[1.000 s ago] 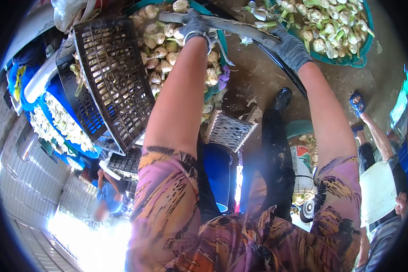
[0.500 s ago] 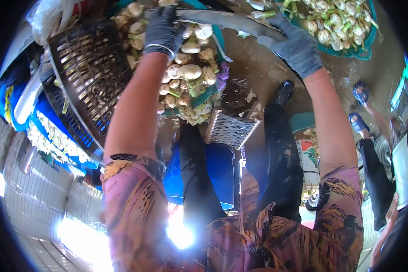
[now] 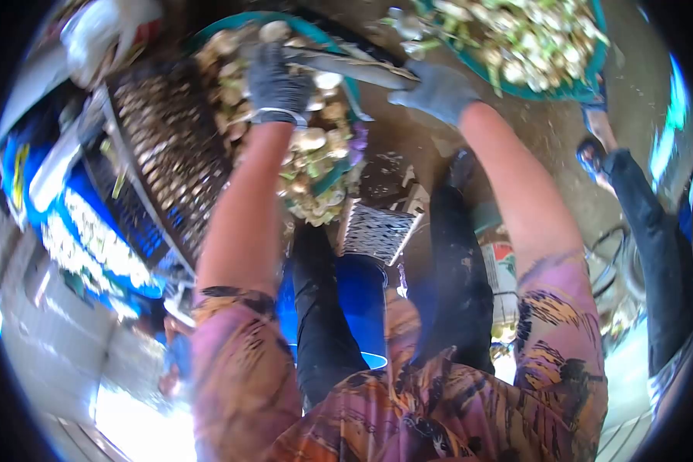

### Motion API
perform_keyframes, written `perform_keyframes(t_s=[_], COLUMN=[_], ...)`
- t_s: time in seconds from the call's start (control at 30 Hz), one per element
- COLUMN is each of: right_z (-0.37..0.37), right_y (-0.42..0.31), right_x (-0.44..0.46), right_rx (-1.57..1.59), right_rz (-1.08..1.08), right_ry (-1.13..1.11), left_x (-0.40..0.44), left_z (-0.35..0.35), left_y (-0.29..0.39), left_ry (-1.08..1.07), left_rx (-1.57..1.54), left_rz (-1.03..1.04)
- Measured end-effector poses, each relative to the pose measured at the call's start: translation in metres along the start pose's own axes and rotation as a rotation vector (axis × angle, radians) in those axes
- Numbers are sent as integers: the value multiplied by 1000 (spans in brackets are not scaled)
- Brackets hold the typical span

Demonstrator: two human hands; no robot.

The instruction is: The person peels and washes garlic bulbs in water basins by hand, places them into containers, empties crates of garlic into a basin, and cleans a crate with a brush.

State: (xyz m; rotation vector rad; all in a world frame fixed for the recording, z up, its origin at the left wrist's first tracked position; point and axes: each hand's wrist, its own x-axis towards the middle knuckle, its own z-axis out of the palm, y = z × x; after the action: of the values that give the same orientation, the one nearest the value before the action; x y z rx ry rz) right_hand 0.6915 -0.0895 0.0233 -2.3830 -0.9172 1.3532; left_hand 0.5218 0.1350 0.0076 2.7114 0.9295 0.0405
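Note:
Both hands wear grey gloves and hold a long, flat grey strip between them. My left hand is closed around its left end, above a teal-rimmed tub of pale onion-like bulbs. At the strip's right end is my right hand, closed on it over the wet floor. The strip runs nearly level across the top of the view, and motion blurs its edges. What the strip is made of is unclear.
A dark plastic crate leans at the left. Another teal tub of bulbs stands at the upper right. Below the hands are a small woven-top stool and a blue bucket. Another person's dark-clad leg is at the right.
The strip and both hands have shifted, with my right hand now nearer my left. The view has moved too. The other person's leg stands farther up at the right.

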Motion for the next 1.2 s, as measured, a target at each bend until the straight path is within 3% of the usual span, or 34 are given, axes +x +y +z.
perform_keyframes(t_s=[0.13,0.2,0.27,0.33,0.4,0.5,0.6,0.8,0.93,1.07,1.2], right_z=[-12,-20,-8,-6,-35,-42,-49,-80,-77,-52,-25], right_y=[-40,-58,-51,-53,-104,-96,-112,-198,-300,-362,-353], right_x=[-60,-101,-145,-196,-251,-295,-337,-394,-396,-388,-380], right_rx=[16,83,147,266,256,65,165,49,87,25,88], right_rz=[-26,9,-57,-1,43,9,-216,-322,-357,-387,-386], right_ry=[-46,-49,19,-50,-112,-163,-22,-101,-158,-172,-172], left_x=[-65,-84,-107,-136,-149,-180,-214,-257,-267,-276,-292], left_z=[-33,-7,-4,-44,-117,-191,-241,-355,-421,-450,-423], left_y=[41,52,74,98,127,141,147,132,69,18,-7], left_ry=[78,89,-6,-129,-2,-59,-94,130,195,415,397], left_rx=[-521,-1062,-1542,-1819,-2104,-2265,-2278,-2452,-2408,-2199,-2123], left_rz=[-714,-1096,-1261,-1192,-1307,-1393,-1255,-1123,-996,-1073,-1185])
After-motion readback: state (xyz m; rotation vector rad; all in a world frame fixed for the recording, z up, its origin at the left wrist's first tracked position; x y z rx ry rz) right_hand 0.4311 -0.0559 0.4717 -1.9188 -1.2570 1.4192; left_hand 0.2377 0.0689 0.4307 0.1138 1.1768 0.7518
